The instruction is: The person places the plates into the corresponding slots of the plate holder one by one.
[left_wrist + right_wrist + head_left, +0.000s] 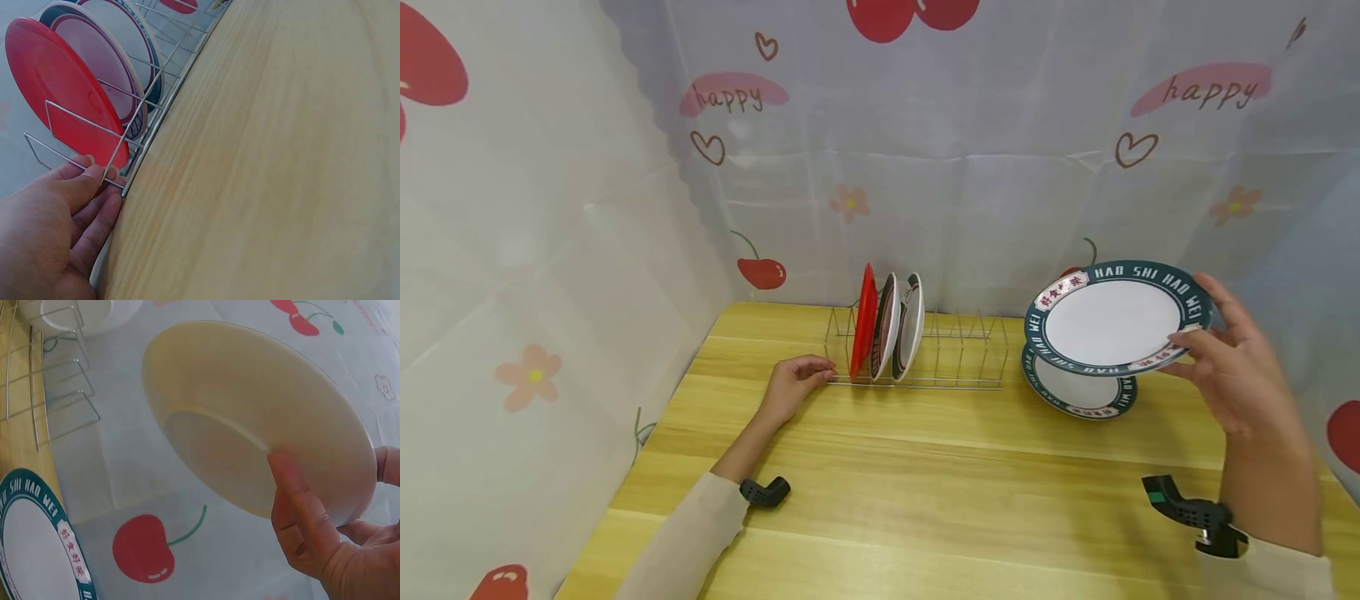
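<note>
My right hand (1240,367) grips the right edge of a white plate (1112,323) with a dark green lettered rim, thumb on top. The right wrist view shows the plate's pale underside (250,412) with fingers beneath it. Below the held plate, a second green-rimmed plate (1078,392) lies on the table, partly hidden. My left hand (793,385) pinches the left end of a wire dish rack (958,383). Upright in the rack's left half stand a red plate (864,323) and two white plates with dark rims, one in the middle (887,329) and one to the right (912,329).
The wooden table (925,500) reaches back to a white curtain (970,208) printed with cherries and hearts. A similar sheet (550,250) hangs along the left side. Bare wire slots of the rack lie right of the standing plates.
</note>
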{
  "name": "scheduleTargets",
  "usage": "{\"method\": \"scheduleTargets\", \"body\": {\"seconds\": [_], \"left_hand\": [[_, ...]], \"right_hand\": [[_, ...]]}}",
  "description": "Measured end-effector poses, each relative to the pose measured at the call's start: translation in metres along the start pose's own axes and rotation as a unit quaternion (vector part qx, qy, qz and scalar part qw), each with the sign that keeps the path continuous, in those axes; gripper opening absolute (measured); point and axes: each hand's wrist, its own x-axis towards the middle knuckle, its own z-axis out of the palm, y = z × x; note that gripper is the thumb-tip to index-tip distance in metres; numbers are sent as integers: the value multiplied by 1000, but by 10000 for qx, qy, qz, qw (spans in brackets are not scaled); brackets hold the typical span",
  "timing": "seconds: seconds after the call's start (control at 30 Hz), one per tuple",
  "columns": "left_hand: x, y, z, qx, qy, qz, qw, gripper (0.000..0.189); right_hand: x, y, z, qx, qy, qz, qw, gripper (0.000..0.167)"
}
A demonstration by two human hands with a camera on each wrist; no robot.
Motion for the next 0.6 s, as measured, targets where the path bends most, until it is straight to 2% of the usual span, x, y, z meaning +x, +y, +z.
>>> {"method": "scheduleTargets", "body": {"seconds": [0.1,0.3,0.6], "left_hand": [[-1,-1,0,-68,-19,70,10000,15],[2,-5,1,-117,22,72,9999,14],[1,-3,0,-143,-31,-105,9998,15]], "right_hand": [[1,2,6,144,-130,-28,9998,74],[2,3,14,-104,-124,-74,9998,74],[10,9,30,-1016,-89,196,9946,73]]}}
